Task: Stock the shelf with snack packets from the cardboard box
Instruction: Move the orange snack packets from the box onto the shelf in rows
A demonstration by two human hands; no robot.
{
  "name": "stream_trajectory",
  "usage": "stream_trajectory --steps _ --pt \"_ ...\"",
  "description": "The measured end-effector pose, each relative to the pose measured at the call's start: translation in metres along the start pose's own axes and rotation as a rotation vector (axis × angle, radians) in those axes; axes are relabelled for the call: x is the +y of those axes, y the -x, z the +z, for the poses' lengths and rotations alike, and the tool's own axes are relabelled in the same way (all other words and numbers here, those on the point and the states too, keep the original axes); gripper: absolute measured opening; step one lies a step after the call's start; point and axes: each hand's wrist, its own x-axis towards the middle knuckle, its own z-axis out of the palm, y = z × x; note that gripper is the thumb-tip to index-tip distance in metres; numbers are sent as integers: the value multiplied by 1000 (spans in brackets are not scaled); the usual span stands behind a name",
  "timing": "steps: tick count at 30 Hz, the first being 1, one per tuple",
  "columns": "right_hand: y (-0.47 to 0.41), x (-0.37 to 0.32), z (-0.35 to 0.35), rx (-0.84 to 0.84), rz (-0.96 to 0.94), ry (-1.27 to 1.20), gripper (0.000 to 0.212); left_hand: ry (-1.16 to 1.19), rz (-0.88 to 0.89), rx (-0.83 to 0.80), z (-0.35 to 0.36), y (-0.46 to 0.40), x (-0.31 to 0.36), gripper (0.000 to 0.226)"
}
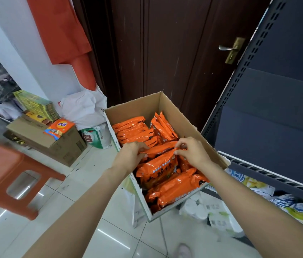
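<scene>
Snack packet point(160, 150) lies across the cardboard box point(182, 120), long axis between my hands: left hand point(131, 155) grasps one end, right hand point(193, 152) pinches the other, equally near.

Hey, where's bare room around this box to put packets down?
Bare: the dark shelf boards right of the open cardboard box, and white floor tiles between it and the orange plastic stool. Crowded: the lowest shelf's white-and-yellow bags.
</scene>
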Motion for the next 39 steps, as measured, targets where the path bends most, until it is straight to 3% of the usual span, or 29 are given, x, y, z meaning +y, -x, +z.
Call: stream_trajectory --steps 8,15,25,32,39 --pt "23 -12 -39 190 -58 -276 20 120 31 344 -40 14 22 19" --pt "50 -20 -93 486 -99 -412 20 200 212 486 -70 9 67 18" --pt "110 50 -198 725 -58 -390 27 231 460 415 -34 -33 211 18" --pt "139 174 -282 816 31 -326 18 265 573 326 57 -74 338 17" --pt "125 308 -371 794 87 -316 14 291 492 285 150 -130 445 18"
